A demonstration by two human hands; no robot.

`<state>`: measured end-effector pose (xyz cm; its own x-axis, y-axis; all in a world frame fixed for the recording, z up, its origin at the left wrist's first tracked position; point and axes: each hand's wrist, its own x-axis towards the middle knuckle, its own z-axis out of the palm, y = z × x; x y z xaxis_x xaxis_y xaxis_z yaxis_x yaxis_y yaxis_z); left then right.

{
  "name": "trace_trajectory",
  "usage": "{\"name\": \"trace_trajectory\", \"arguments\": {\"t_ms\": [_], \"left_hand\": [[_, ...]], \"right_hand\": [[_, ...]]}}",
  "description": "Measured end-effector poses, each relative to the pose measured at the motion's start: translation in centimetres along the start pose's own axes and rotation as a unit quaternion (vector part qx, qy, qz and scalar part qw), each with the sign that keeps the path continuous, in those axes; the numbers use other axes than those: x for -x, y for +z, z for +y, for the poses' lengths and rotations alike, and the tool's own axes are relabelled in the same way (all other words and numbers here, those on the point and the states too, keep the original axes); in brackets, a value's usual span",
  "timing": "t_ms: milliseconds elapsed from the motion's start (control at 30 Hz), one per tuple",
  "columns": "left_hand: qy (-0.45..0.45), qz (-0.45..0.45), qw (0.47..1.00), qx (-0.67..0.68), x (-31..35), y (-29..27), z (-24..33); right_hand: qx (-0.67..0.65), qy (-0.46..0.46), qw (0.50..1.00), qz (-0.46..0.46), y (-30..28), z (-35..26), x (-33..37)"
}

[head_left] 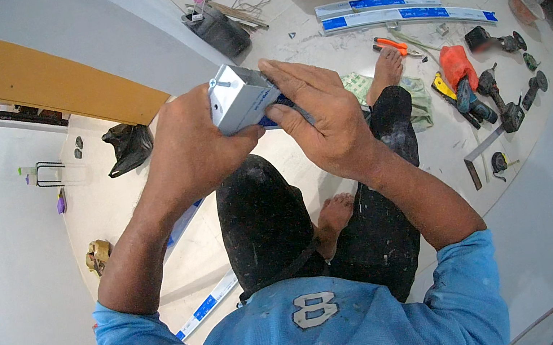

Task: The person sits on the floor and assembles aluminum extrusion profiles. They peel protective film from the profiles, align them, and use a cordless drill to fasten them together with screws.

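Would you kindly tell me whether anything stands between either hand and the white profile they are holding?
Nothing visible does: the left hand and the right hand, both bare, grip the white profile directly. A screw shows at its end; the palm-side contact is partly hidden.

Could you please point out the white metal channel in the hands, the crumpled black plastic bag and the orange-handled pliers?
White metal channel (242,106), head view: white side near its end.
Crumpled black plastic bag (127,148), head view: middle of its body.
Orange-handled pliers (396,45), head view: orange handle.
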<state>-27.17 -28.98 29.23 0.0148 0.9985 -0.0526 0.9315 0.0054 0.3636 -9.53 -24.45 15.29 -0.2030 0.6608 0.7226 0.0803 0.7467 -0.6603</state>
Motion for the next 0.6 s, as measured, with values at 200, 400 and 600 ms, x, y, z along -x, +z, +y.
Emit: {"name": "trace_trajectory", "arguments": {"t_ms": [200, 400, 600], "left_hand": [[0.016, 0.009, 0.999, 0.034, 0.0, 0.2, 0.1], [0.019, -0.001, 1.000, 0.007, -0.2, 0.0, -0.2], [-0.009, -0.009, 0.999, -0.035, 0.8, -0.2, -0.2]], "right_hand": [[0.046, -0.029, 0.998, -0.031, -1.0, -0.6, -0.9], [0.055, -0.033, 0.996, -0.055, -3.9, -2.1, -3.9], [0.020, -0.175, 0.970, -0.165, -3.1, -4.0, -10.0]]}}
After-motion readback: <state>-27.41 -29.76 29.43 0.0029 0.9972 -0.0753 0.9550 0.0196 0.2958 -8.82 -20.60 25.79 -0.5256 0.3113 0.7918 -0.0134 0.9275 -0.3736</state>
